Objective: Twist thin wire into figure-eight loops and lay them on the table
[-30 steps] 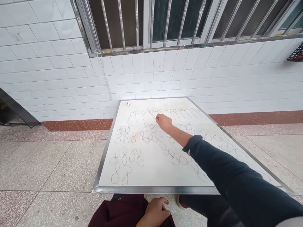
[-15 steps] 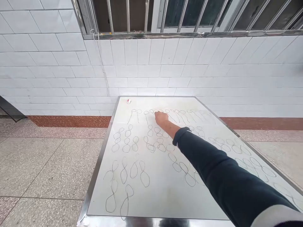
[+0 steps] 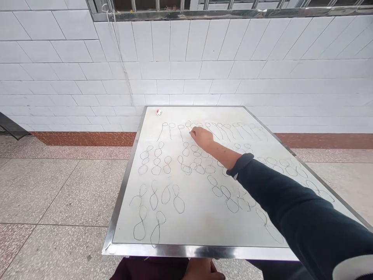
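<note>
White board (image 3: pixel 201 217) under curled right hand (image 3: pixel 201 137) | left hand (image 3: pixel 204 270) below edge, grip unclear

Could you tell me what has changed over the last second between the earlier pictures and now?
The right hand has shifted slightly left along the top row of loops on the whiteboard, staying closed as if around a pen that cannot be seen. The left hand, out of view half a second ago, shows again below the board's near edge. The small red-and-white object at the far corner has stayed put.
</note>
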{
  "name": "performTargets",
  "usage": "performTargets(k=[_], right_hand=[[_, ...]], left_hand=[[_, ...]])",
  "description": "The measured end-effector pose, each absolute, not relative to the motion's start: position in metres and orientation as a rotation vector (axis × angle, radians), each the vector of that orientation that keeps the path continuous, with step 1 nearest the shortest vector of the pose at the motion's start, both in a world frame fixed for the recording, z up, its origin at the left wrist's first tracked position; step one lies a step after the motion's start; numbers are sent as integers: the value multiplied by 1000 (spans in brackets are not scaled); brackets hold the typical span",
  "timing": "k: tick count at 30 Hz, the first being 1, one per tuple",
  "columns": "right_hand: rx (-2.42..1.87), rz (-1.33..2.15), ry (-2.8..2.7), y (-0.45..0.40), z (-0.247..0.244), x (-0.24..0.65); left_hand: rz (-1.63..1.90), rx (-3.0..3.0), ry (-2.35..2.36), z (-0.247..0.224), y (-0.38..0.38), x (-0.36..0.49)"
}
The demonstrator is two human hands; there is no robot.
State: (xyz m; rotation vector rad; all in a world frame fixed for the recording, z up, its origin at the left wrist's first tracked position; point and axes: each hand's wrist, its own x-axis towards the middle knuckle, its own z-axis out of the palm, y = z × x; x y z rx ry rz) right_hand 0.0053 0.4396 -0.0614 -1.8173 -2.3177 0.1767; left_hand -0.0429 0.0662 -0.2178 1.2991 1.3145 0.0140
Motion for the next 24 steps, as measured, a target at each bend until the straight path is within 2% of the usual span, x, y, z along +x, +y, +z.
performTargets(k=[4,6,12,18,24], right_hand=[[-1679,385,-2336,353,-59,22],[-1527,610,-2244,301,-63,31],[-1442,977,-2077,196,-99,29],[-1437,779,-2186,180,-109,6],[-1663,603,-2271,187,-118,-6]], left_hand=[[82,1289,1331,-221,64,-44],[124,1289,1313,-224,65,-46],[232,1288,1252,-231,67,-50],[326,1209,1235,-241,67,-52],[426,1138,1228,-248,65,-52]])
